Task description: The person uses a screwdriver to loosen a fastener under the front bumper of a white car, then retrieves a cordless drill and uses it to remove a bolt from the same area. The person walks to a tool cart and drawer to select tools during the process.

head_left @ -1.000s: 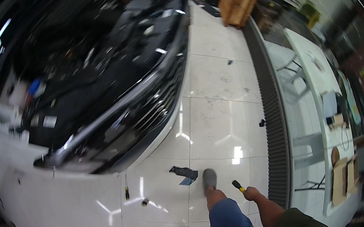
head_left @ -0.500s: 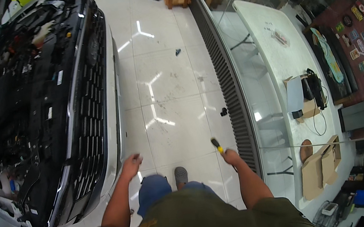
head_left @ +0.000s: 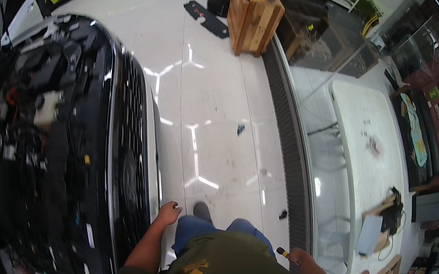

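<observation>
Where the tool [head_left: 282, 252] sits: in the right hand [head_left: 298, 258], lower in view than half a second ago.
Right grip: fingers wrapped round the tool.
Left hand [head_left: 170, 212]: arm forward beside the car [head_left: 131, 172], fingers half curled; cannot tell if pinching anything.
Tool's other end: hidden behind the hand.

Left hand [head_left: 169, 212] extends forward, loosely curled, while the right hand [head_left: 300, 257] is clenched.

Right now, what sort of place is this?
Probably a car workshop: a white car with a black grille and exposed engine bay, and a black-and-yellow tool in the right hand.
</observation>
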### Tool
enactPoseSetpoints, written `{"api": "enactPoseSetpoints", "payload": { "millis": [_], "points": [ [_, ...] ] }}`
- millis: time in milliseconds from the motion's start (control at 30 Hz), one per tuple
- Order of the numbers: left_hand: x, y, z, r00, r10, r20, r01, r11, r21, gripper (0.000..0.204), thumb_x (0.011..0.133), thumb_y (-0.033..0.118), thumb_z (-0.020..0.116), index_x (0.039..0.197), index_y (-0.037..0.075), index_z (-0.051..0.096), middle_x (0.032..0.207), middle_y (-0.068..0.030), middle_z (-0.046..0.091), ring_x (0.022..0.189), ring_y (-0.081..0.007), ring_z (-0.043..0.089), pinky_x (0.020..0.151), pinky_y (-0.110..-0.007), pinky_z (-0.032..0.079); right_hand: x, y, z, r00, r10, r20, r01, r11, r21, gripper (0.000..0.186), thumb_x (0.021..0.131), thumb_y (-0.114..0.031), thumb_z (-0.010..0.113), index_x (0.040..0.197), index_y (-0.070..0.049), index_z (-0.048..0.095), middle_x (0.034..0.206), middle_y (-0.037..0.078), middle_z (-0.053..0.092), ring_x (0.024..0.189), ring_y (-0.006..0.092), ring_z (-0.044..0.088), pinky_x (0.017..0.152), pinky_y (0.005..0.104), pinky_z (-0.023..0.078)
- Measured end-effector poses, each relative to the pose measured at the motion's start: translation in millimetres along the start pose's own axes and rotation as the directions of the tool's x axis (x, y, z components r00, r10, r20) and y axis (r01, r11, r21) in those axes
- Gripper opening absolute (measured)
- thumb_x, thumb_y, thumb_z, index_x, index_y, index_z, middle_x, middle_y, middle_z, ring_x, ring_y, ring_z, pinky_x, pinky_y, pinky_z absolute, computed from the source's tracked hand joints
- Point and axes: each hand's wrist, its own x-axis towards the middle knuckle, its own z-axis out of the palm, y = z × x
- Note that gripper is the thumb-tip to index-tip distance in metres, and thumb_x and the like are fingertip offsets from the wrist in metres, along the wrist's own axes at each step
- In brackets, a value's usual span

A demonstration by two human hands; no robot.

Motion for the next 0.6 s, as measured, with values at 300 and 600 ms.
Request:
{"api": "enactPoseSetpoints", "payload": {
  "millis": [300,600],
  "points": [
    [319,169,-194,0.990,0.078,-0.116,-0.079,0.997,-0.007,0.047,0.082,0.036,0.061,0.113,0.000,0.060,0.105,-0.0200,0.064,0.100,-0.0338,0.060,0.087,-0.038,0.047,97,-222,-307,0.863,-0.466,-0.194,0.426,0.879,-0.216,0.027,0.082,-0.023,0.060,0.092,0.002,0.061,0.076,0.010,0.064,0.063,0.0239,0.065,0.052,0.0359,0.051],
    [442,133,-307,0.952,-0.305,-0.023,0.278,0.895,-0.348,0.050,0.083,0.032,0.062,0.116,-0.005,0.057,0.106,-0.0207,0.063,0.093,-0.0343,0.062,0.080,-0.040,0.050,109,-504,-703,0.855,-0.387,-0.346,0.343,0.921,-0.184,0.029,0.083,-0.014,0.049,0.096,0.008,0.062,0.082,0.021,0.065,0.068,0.0309,0.066,0.058,0.0405,0.054]
  ]
}}
